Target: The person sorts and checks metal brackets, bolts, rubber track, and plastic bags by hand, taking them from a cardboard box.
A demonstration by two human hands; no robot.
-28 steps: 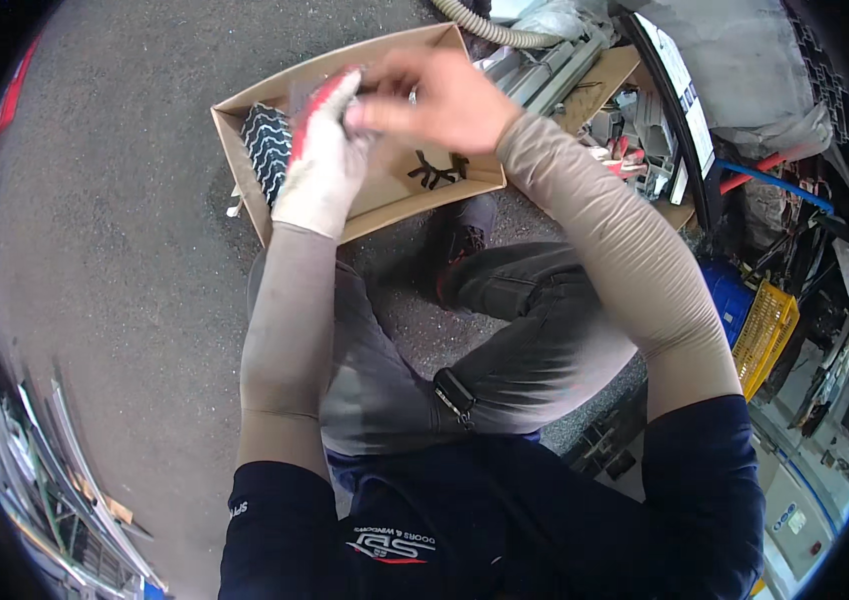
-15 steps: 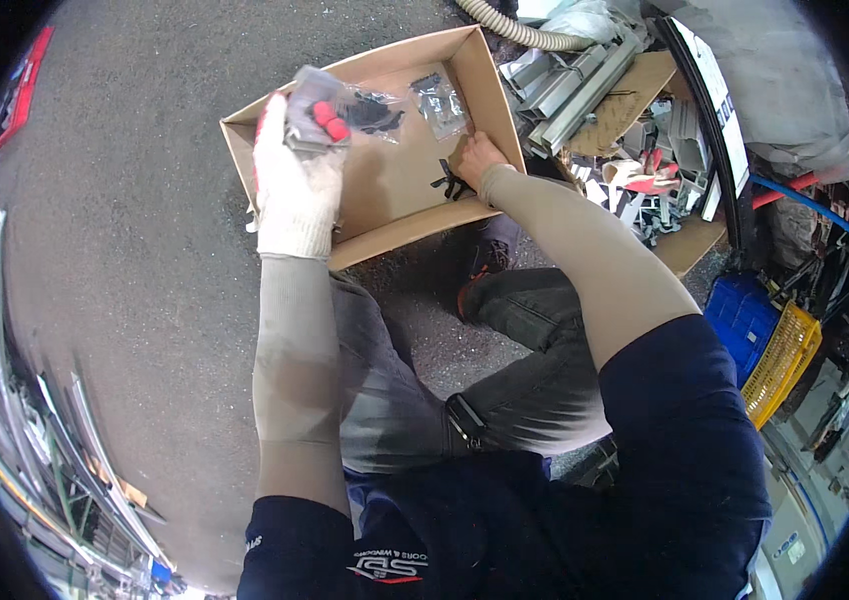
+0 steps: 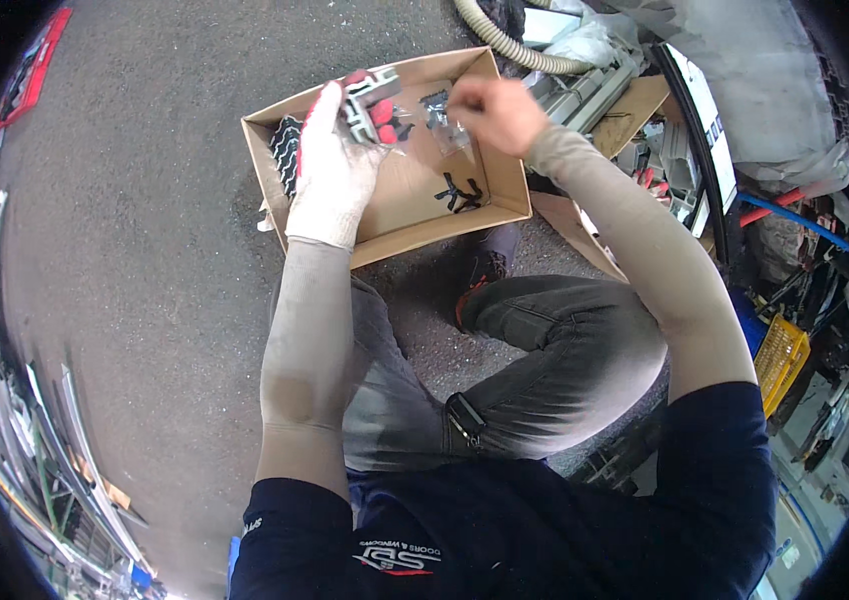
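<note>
My left hand (image 3: pixel 328 185), in a white glove with red-coated fingers, grips a short cut piece of metal profile (image 3: pixel 363 112) over the cardboard box (image 3: pixel 415 238). The profile's slotted end shows. My bare right hand (image 3: pixel 505 115) is above the box's right side, fingers drawn together and blurred; anything between them cannot be made out. Under its fingers lies a clear plastic bag (image 3: pixel 448 136) with small parts. Several black clip-like pieces (image 3: pixel 460 193) rest loose on the box floor. A black wavy-patterned piece (image 3: pixel 287 155) lies along the box's left end.
Right of the box are long metal profiles (image 3: pixel 595 98), a ribbed hose (image 3: pixel 515 50) and a dark-framed panel (image 3: pixel 700 130). A yellow basket (image 3: pixel 782 362) stands farther right. Metal strips (image 3: pixel 95 470) lie at the lower left, and a red object (image 3: pixel 43 65) at the upper left.
My right hand has risen from the box's right corner toward my left hand. My left hand has turned the profile so its slotted end shows. The box appears slightly lower and farther right.
</note>
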